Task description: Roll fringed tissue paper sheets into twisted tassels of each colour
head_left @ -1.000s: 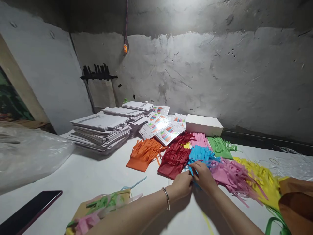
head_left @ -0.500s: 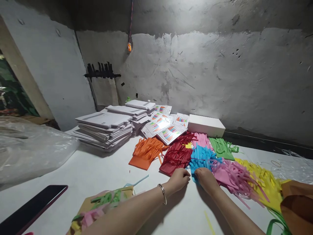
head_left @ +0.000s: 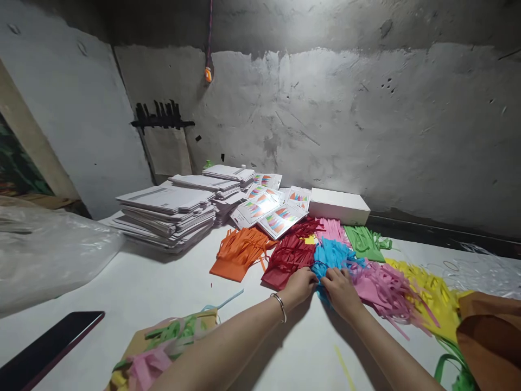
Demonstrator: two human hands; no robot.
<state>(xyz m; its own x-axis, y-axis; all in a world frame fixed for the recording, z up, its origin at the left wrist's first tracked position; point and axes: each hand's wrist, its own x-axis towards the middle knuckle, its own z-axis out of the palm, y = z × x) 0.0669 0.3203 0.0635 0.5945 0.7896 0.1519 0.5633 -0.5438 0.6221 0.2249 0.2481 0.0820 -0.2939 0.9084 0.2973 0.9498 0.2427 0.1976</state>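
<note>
A blue tissue-paper fringe lies cut end away from me, between my two hands. At its left edge, my left hand, with a bangle on the wrist, is closed with its fingertips at the blue strips. My right hand has its fingers bent down over the near right part of the same fringe. Both sets of fingertips are partly hidden by the hands. Just left lies a dark red fringe, close to my left hand. To the right of my right hand is a pink fringe with tangled strips.
Beyond are an orange fringe, a green one and a yellow one. Printed cards, stacks of white sheets and a white box stand at the back. A phone and plastic wrap lie left.
My hands have moved slightly farther up over the blue fringe, and the right one has come nearer to the left. The whole view has shifted a little.
</note>
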